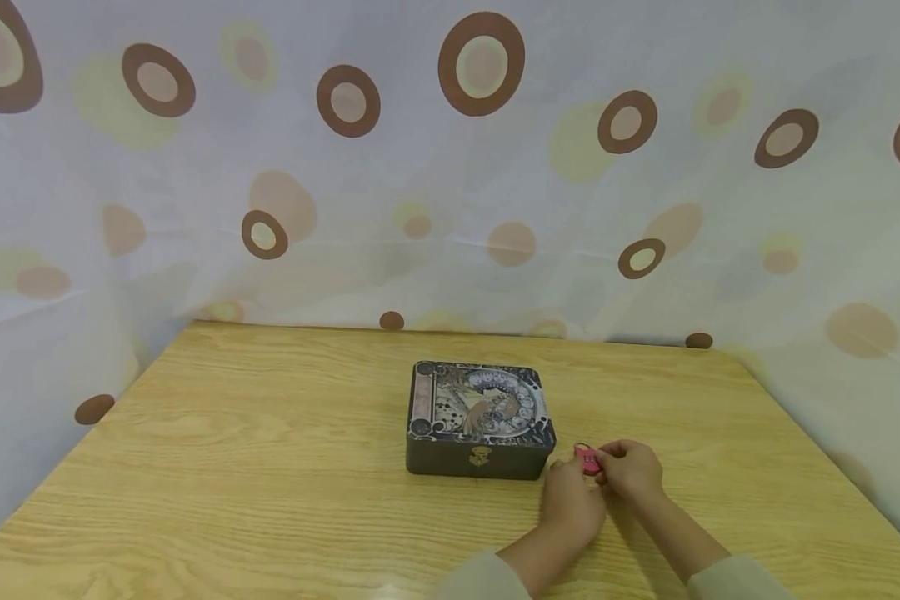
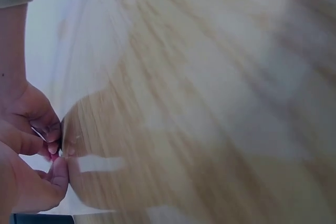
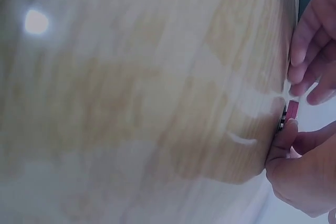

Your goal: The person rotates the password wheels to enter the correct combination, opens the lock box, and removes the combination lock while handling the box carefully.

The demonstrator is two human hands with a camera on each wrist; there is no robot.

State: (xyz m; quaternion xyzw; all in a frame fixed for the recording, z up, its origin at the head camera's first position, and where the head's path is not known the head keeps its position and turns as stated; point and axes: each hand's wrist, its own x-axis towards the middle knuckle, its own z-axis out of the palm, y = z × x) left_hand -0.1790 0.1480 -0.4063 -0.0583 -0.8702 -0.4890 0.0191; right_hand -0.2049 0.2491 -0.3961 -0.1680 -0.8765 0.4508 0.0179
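A small pink combination padlock [image 1: 588, 460] with number dials and a metal shackle is by the front right corner of a decorated box [image 1: 480, 408]. My right hand [image 1: 633, 471] pinches its body between thumb and fingers; the pink edge of the padlock [image 3: 293, 109] shows beside the right thumb. Left of it, my left hand [image 1: 572, 502] has its loosely bent fingertips close to the shackle end. In the right wrist view, a narrow gap lies between the left fingers [image 3: 299, 74] and the padlock. Overlapping hands partly hide the padlock in the left wrist view.
The box has a dark body, an ornate printed lid and a brass-coloured clasp [image 1: 480, 456] on its front, which is closed. Everything rests on a wood-grain table [image 1: 270, 467]. A pale cloth [image 1: 420, 167] with brown and yellow circles hangs behind and at both sides.
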